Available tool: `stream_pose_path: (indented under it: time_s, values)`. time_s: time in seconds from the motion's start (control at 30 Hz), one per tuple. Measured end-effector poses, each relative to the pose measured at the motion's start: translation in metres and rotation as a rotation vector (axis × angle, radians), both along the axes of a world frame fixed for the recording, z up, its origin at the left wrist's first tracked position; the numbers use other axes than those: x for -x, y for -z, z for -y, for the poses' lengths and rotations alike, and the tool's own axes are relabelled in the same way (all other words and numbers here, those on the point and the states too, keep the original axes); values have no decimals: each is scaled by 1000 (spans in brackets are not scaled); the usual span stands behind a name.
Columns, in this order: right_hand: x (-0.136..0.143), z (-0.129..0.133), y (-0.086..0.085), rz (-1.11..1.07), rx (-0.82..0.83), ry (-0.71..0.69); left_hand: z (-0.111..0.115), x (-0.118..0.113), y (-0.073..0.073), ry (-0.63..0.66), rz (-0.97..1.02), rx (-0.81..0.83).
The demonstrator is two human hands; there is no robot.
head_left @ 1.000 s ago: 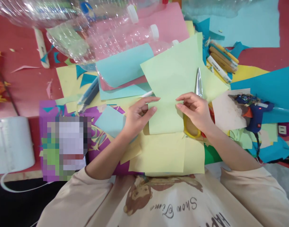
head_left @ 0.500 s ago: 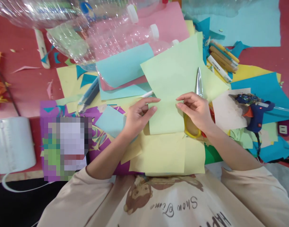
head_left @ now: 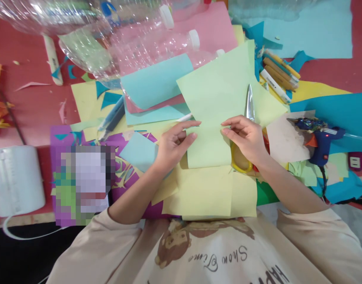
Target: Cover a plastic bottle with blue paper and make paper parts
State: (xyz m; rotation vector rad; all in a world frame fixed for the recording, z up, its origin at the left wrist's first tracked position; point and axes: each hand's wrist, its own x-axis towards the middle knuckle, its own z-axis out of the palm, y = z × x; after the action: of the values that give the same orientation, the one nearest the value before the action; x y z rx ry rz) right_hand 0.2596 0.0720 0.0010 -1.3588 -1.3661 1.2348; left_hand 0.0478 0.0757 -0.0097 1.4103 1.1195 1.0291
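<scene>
Both hands hover at the two sides of a light green paper sheet (head_left: 213,94). My left hand (head_left: 177,144) has thumb and fingertips apart near the sheet's left edge, holding nothing. On the other side my right hand (head_left: 246,136) is also open and empty, its fingertips over the sheet. Scissors (head_left: 250,103) with yellow handles lie beside and partly under my right hand, blades pointing away. Pale yellow paper (head_left: 204,193) lies between the green sheet and my shirt.
Clear plastic bottles (head_left: 151,45) lie at the back. A blue glue gun (head_left: 321,148) rests at right, below markers (head_left: 277,81). A white power box (head_left: 17,179) with a cable stands at left. Blue paper (head_left: 157,81) and scraps surround the hands.
Both hands have stayed in place. The blue paper at the far right, behind the glue gun, has changed shape and now reaches the frame's right edge.
</scene>
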Motion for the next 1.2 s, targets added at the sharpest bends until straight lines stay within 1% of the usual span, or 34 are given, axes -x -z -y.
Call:
stream_pose_path:
  time_s: [0.4, 0.6, 0.67, 0.77, 0.97, 1.07, 1.2]
  values:
    - [0, 0, 0, -11, 3, 2, 0, 0, 0, -9, -3, 9]
    - [1, 0, -1, -48, 34, -9, 0, 1, 0, 1, 0, 17]
    - [1, -1, -2, -66, 43, -40, 1, 2, 0, 5, -4, 25]
    - [-1, 0, -4, -61, 69, -124, 1, 4, 0, 20, -20, 31]
    - [-2, 3, -8, 71, 128, -327, 1, 6, -5, 104, -123, 83]
    - [0, 3, -10, 123, 152, -368, 2, 5, -9, 151, -136, 88]
    - [3, 3, -12, 126, 157, -396, 3, 4, -11, 197, -152, 74]
